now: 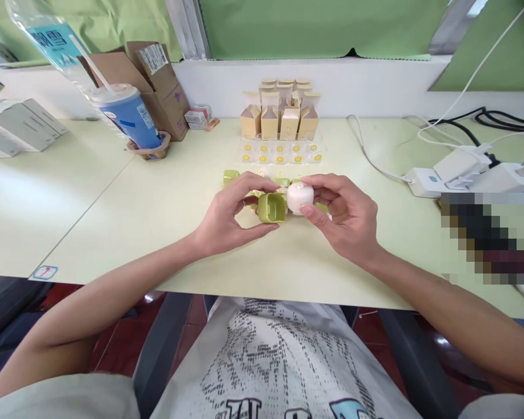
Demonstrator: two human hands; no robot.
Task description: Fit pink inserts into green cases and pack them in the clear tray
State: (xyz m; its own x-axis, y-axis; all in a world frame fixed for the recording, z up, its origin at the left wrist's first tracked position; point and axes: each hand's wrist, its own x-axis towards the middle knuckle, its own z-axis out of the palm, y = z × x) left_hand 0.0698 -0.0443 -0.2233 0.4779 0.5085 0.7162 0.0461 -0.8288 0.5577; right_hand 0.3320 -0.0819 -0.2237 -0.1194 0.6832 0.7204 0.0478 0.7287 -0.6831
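Note:
In my left hand (227, 215) is a small olive-green, hollow cup-like case (272, 208), its open side turned toward me. Thumb and fingers grip it from both sides. My right hand (347, 212) pinches a small white rounded case (300, 198) between thumb and fingers, right beside the green one. Whether the two touch, I cannot tell. Behind my hands lie more small green pieces (231, 177) on the table, partly hidden by the fingers.
Open small cardboard boxes (269, 123) stand by the wall, with a clear plastic tray bearing yellow dots (280, 158) before them. At left are a blue cup (133, 119), bottle (56, 43) and brown carton (159, 87). White power strips (432, 181) and cables lie right.

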